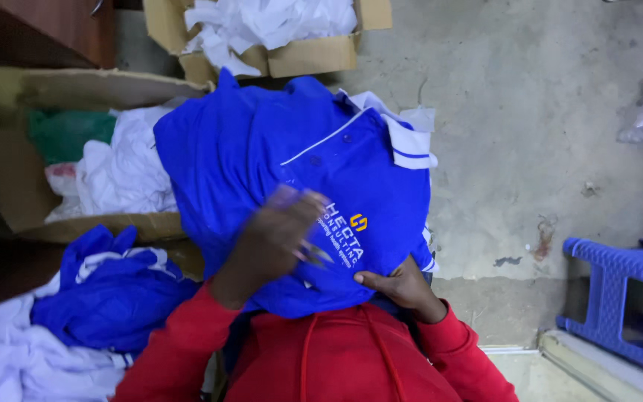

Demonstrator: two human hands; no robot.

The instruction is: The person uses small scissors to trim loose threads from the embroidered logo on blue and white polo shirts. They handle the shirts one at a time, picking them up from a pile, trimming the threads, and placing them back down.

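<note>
A blue polo shirt (277,156) with a white-trimmed collar and a printed chest logo lies folded over my lap. My left hand (273,242) rests flat on its front, blurred, with the fingers spread over the logo area. My right hand (400,286) grips the shirt's lower edge near my red hooded top, thumb on top of the fabric.
A cardboard box (306,56) of white cloth stands ahead, and a bigger box (9,171) of white and green fabric sits to the left. More blue and white garments (106,298) are piled at lower left. A blue plastic stool (619,298) stands on the concrete floor at right.
</note>
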